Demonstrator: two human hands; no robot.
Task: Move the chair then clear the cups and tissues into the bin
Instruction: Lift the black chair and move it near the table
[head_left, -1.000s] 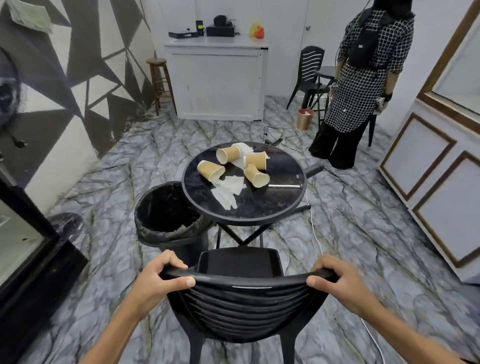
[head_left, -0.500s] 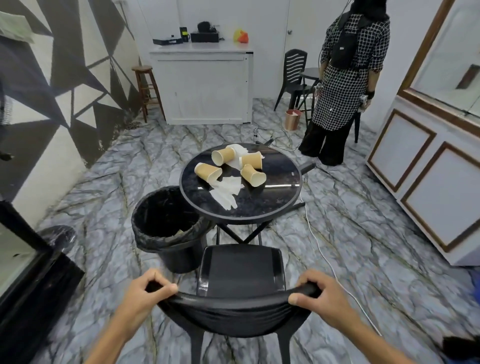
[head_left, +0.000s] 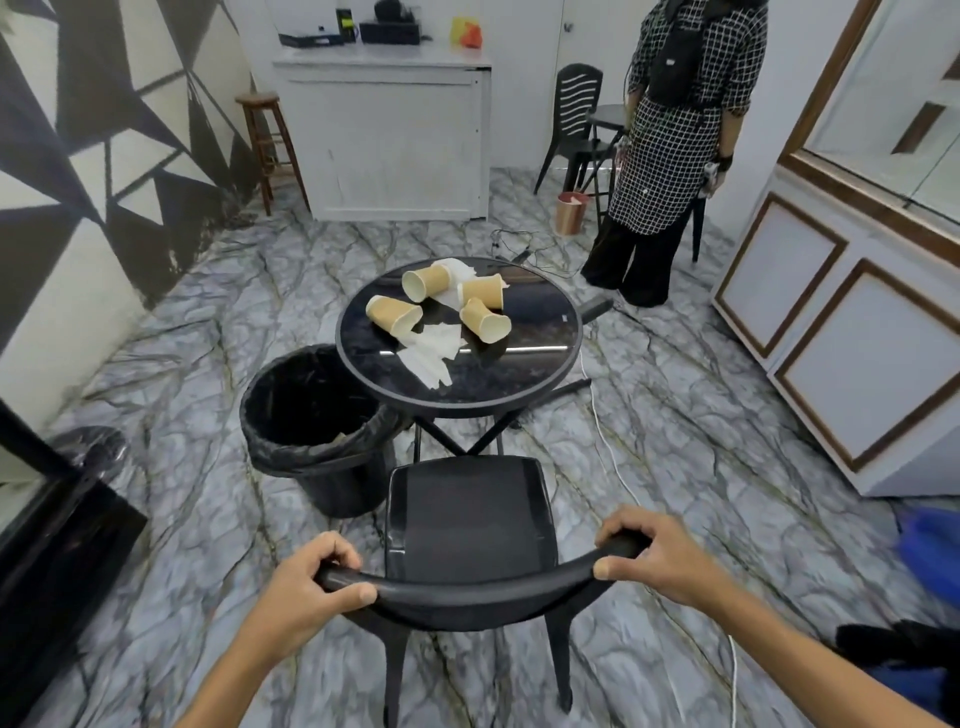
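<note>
A black plastic chair (head_left: 467, 519) stands in front of me, a short way back from the round black table (head_left: 524, 364). My left hand (head_left: 311, 587) grips the left end of its backrest and my right hand (head_left: 654, 556) grips the right end. On the table lie several tipped brown paper cups (head_left: 392, 314) and white tissues (head_left: 431, 356). A black lined bin (head_left: 311, 415) sits on the floor at the table's left, partly under its rim.
A person in a checked top (head_left: 675, 145) stands beyond the table at the right. White cabinets (head_left: 852, 353) line the right wall. A white cable (head_left: 608, 441) runs across the marble floor. A counter (head_left: 384, 135), stool (head_left: 265, 150) and second black chair (head_left: 576, 119) stand at the back.
The chair has come back toward me and away from the table, with both hands still on its backrest. More floor now shows between seat and table.
</note>
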